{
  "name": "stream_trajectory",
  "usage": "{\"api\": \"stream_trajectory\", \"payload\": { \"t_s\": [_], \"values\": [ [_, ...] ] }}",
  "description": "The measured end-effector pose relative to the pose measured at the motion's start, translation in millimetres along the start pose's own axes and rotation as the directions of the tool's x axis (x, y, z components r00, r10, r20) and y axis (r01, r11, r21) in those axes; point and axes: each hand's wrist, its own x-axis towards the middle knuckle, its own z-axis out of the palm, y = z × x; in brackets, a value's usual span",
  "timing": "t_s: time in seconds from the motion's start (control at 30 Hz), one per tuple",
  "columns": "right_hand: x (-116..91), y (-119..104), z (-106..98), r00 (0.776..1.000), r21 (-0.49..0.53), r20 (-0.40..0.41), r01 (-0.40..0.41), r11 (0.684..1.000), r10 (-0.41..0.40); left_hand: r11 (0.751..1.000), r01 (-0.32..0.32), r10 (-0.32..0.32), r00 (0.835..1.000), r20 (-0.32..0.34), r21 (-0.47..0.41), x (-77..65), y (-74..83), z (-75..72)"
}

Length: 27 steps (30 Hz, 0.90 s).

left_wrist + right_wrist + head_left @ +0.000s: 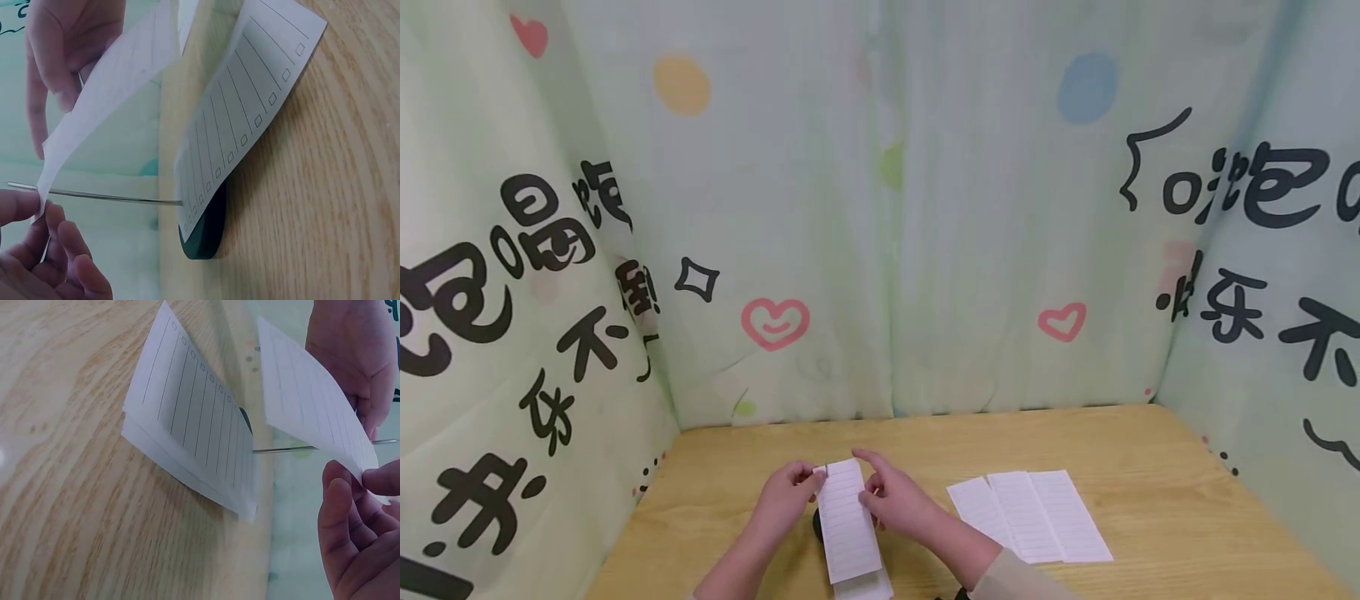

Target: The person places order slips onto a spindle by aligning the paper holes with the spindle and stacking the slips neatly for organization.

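Lined sheet (850,529) | pierced by metal spike (119,198) | left hand (786,497): fingers curled, pinching edge | right hand (901,502): pinching opposite edge

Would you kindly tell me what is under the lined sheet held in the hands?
Further down the metal spike is more lined paper, over a dark base. That paper hides part of the base.

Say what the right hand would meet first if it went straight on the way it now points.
The right hand would first meet the lined sheet, which it pinches at the edge; just past that, the left hand seems roughly in line, though depth is unclear.
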Motion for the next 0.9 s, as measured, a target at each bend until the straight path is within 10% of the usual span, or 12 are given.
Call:
{"api": "stream_trajectory", "payload": {
  "t_s": [0.9],
  "values": [
    [-9.6, 12.7, 1.4, 0.992, -0.011, 0.091, -0.086, 0.996, 0.087, 0.980, -0.022, 0.013, 0.999, 0.049, 0.197, 2.7, -24.8, 9.0]
  ]
}}
